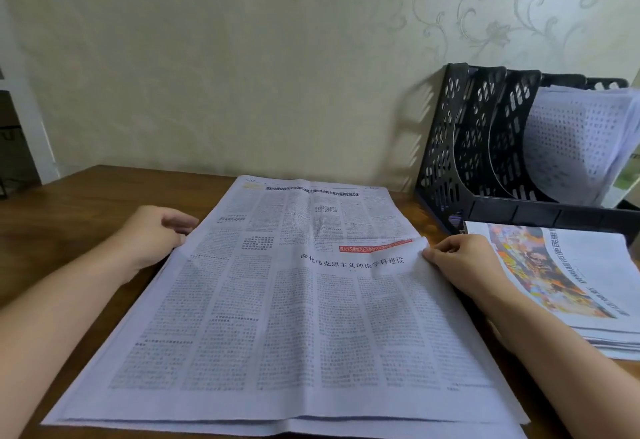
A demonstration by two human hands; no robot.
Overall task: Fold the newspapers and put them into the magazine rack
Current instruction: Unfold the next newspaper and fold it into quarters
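Note:
A large newspaper [284, 317] lies flat on the wooden table [69, 217], its dense text facing up. My left hand [152, 234] pinches its left edge about halfway up. My right hand [460, 258] pinches the right edge at the same height, where the paper lifts slightly along a crease. A black mesh magazine rack [478, 148] stands at the back right against the wall, with several slots. A folded newspaper [575, 141] leans inside one of its right slots.
A stack of flat newspapers [581, 286] with a colourful picture on top lies at the right, in front of the rack. A patterned wall runs behind the table. Dark furniture [14, 141] stands at the far left.

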